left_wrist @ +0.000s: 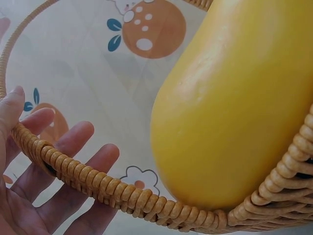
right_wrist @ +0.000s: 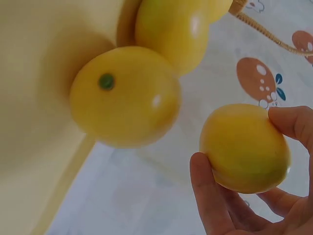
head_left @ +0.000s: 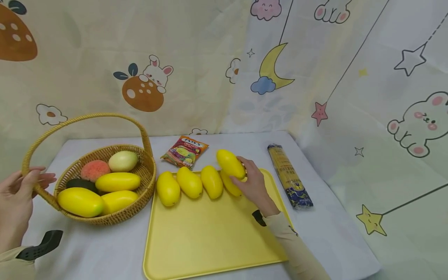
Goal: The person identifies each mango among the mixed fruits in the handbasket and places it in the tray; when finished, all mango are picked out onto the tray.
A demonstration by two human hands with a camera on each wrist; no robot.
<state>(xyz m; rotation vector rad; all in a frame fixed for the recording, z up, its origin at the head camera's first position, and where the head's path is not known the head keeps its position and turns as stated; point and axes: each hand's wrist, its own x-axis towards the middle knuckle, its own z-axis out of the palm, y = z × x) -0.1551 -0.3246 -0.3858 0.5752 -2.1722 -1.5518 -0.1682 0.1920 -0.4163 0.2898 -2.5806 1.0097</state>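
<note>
My right hand (head_left: 253, 182) grips a yellow mango (head_left: 229, 161) between thumb and fingers, over the far right part of the yellow tray (head_left: 210, 237). Below it, partly hidden, is the rightmost mango (head_left: 231, 186) of a row along the tray's far edge. In the right wrist view the held mango (right_wrist: 244, 152) is beside that row. On the left, my left hand (head_left: 21, 198) holds the handle (head_left: 42, 190) of a wicker basket (head_left: 147, 194), thumb in front and fingers loosely behind. Yellow mangoes (head_left: 80, 202), a peach (head_left: 95, 170), a pale green fruit (head_left: 123, 161) and a dark green one (head_left: 82, 184) lie inside.
An orange-red snack bag (head_left: 185, 151) lies behind the tray. To the tray's right is a long pack of spaghetti (head_left: 290, 177). A white cloth (head_left: 325, 241) covers the table, and a printed curtain (head_left: 196, 58) hangs behind.
</note>
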